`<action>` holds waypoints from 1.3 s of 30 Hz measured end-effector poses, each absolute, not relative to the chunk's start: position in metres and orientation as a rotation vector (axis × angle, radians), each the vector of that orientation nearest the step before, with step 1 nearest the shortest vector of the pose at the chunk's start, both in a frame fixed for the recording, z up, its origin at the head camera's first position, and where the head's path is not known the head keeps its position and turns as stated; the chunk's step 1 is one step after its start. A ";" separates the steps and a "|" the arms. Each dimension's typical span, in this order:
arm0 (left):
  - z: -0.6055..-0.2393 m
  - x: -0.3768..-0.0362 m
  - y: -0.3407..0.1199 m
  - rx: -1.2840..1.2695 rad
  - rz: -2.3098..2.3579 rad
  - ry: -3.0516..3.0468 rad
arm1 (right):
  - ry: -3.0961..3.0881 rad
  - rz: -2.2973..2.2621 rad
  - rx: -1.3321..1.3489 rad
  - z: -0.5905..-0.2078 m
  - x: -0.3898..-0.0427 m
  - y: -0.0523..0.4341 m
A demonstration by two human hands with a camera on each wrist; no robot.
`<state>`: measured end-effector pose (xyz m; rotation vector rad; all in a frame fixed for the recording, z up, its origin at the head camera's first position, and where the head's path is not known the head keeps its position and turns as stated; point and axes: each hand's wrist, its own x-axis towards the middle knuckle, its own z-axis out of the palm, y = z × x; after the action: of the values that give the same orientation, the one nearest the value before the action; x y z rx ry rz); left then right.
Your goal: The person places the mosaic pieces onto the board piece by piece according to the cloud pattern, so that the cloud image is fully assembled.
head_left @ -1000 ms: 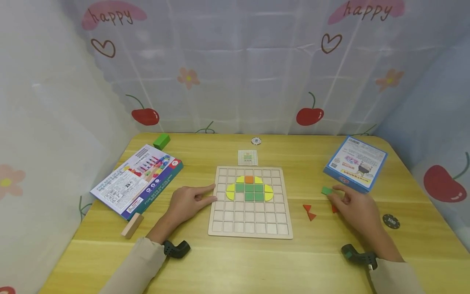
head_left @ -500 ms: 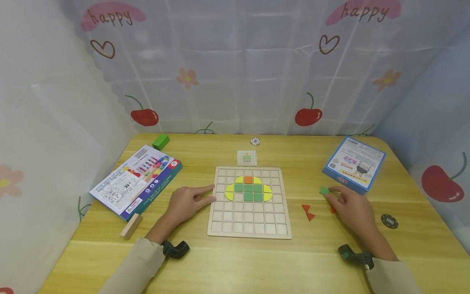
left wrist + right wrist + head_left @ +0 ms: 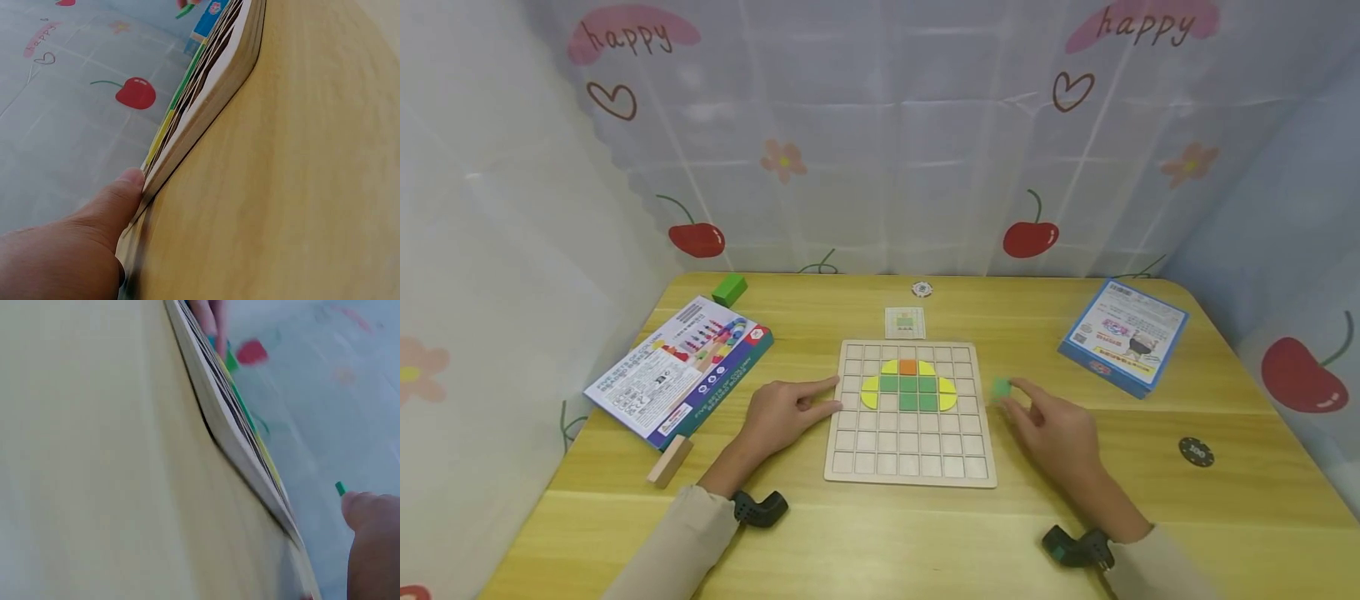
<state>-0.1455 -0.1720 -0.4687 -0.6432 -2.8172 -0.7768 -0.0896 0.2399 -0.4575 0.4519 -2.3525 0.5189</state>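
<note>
Right hand pinches a green tile just off the grid board's right edge; left hand, index finger extended, presses the board's left edge on the bench.

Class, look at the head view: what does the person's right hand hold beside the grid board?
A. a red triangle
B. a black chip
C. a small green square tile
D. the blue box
C: the right hand pinches a small green square tile at its fingertips, just right of the grid board.
</note>
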 end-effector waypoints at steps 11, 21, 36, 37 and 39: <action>-0.468 -0.146 -0.174 -0.642 -0.768 -2.818 | -2.350 0.628 0.660 -0.463 -0.096 0.155; -0.470 -0.146 -0.173 -0.661 -0.787 -2.784 | -2.597 0.658 0.634 -0.460 -0.107 0.108; -0.468 -0.145 -0.172 -0.650 -0.792 -2.801 | -2.620 0.658 0.614 -0.464 -0.110 0.106; -0.468 -0.145 -0.172 -0.650 -0.791 -2.801 | -2.614 0.659 0.618 -0.464 -0.110 0.106; -0.468 -0.146 -0.172 -0.650 -0.788 -2.804 | -2.603 0.654 0.626 -0.465 -0.109 0.106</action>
<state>-0.1456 -0.1719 -0.4680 -0.6504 -2.8038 -0.7880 -0.1091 0.1062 -0.4654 0.6260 -2.6031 0.6544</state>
